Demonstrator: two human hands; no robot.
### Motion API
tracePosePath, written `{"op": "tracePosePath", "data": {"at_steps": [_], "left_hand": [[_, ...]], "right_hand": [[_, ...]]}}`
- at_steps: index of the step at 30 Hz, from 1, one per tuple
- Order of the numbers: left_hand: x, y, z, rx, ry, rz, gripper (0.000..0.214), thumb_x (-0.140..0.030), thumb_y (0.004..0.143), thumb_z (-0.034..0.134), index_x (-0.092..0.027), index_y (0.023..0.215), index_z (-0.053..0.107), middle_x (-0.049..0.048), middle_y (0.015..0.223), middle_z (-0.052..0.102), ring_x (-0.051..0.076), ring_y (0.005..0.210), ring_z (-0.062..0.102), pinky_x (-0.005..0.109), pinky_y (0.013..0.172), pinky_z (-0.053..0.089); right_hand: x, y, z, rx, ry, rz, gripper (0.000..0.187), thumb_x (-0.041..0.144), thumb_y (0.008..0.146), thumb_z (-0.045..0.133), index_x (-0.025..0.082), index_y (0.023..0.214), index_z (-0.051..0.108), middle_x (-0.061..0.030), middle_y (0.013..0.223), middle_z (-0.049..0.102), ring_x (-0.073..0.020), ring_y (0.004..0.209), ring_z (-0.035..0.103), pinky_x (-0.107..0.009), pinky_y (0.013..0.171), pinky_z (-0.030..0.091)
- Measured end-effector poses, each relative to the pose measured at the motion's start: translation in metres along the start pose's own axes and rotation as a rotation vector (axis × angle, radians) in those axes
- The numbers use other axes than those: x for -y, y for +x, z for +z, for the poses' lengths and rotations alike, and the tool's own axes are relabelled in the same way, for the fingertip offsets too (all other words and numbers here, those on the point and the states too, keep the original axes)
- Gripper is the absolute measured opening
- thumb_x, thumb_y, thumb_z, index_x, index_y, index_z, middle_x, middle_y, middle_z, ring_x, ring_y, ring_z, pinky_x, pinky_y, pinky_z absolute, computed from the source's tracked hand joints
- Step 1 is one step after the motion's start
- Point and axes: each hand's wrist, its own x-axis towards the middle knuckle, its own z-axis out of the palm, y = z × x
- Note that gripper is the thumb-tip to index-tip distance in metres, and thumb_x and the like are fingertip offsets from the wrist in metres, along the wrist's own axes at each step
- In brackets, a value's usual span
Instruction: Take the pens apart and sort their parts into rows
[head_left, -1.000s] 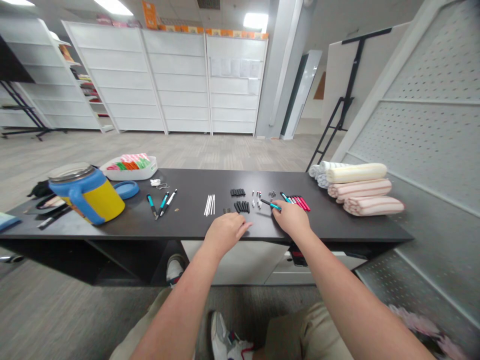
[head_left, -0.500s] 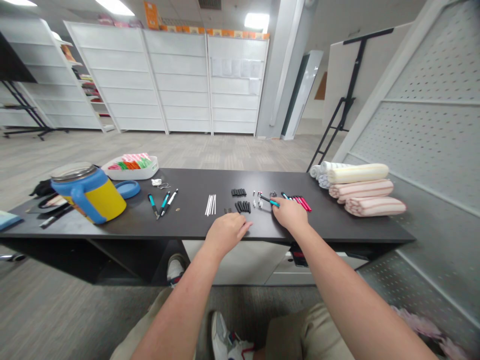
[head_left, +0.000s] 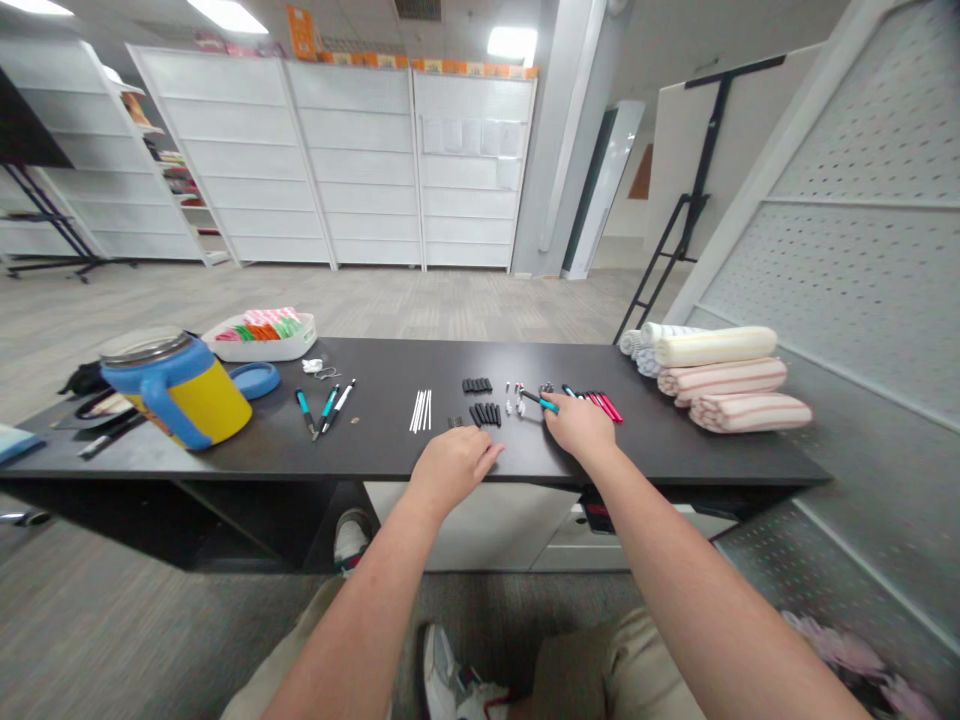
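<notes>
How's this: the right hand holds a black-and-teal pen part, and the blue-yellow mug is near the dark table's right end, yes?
Wrong end: the head view shows the blue-yellow mug near the left end of the dark table. The right hand holds that pen part.

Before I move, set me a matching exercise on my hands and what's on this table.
1. Right hand
2. Left hand
3. Thin white sticks
4. Rolled cloths

A. Stacked toward the right end of the table
B. Just on the near side of the black tubes
C. Lying side by side, left of those tubes
D. Holding a teal-and-black pen piece

Pairs: 1-D, 2-B, 3-C, 4-A
</notes>
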Motion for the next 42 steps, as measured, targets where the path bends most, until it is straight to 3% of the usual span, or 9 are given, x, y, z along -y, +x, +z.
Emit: {"op": "tracePosePath", "data": {"at_steps": [4, 9, 15, 42], "left_hand": [[0.000, 0.000, 0.000, 0.001, -0.005, -0.007, 0.033, -0.039, 0.105, 0.051, -0.019, 0.083, 0.064, 0.0054, 0.084, 0.069, 0.020, 0.083, 0.066, 0.031, 0.075, 0.048], [0.001, 0.000, 0.001, -0.009, -0.009, -0.002, 0.033, -0.038, 0.105, 0.049, -0.019, 0.083, 0.064, 0.0057, 0.083, 0.069, 0.019, 0.082, 0.066, 0.031, 0.075, 0.048], [0.001, 0.000, 0.001, -0.005, 0.001, 0.000, 0.034, -0.037, 0.106, 0.048, -0.018, 0.083, 0.064, 0.0062, 0.082, 0.068, 0.019, 0.082, 0.066, 0.031, 0.076, 0.048], [0.000, 0.000, -0.002, -0.006, 0.014, -0.003, 0.033, -0.035, 0.105, 0.049, -0.019, 0.081, 0.063, 0.0053, 0.081, 0.068, 0.019, 0.081, 0.065, 0.032, 0.073, 0.047]], "right_hand": [[-0.003, -0.007, 0.000, -0.053, 0.047, 0.013, 0.045, 0.039, 0.099, 0.047, 0.035, 0.141, 0.064, -0.0082, 0.121, 0.076, -0.0273, 0.108, 0.071, -0.038, 0.092, 0.052], [-0.008, -0.014, 0.002, -0.139, 0.061, 0.175, 0.051, 0.037, 0.098, 0.047, 0.022, 0.144, 0.062, -0.0159, 0.115, 0.076, -0.0299, 0.105, 0.072, -0.038, 0.090, 0.053], [-0.006, -0.015, 0.004, -0.138, -0.001, 0.186, 0.040, 0.035, 0.097, 0.047, 0.014, 0.117, 0.074, -0.0191, 0.100, 0.077, -0.0325, 0.094, 0.074, -0.040, 0.082, 0.055], [-0.003, -0.015, 0.001, -0.152, -0.023, 0.224, 0.036, 0.037, 0.098, 0.048, 0.012, 0.105, 0.073, -0.0208, 0.094, 0.075, -0.0307, 0.093, 0.074, -0.038, 0.084, 0.054]]}}
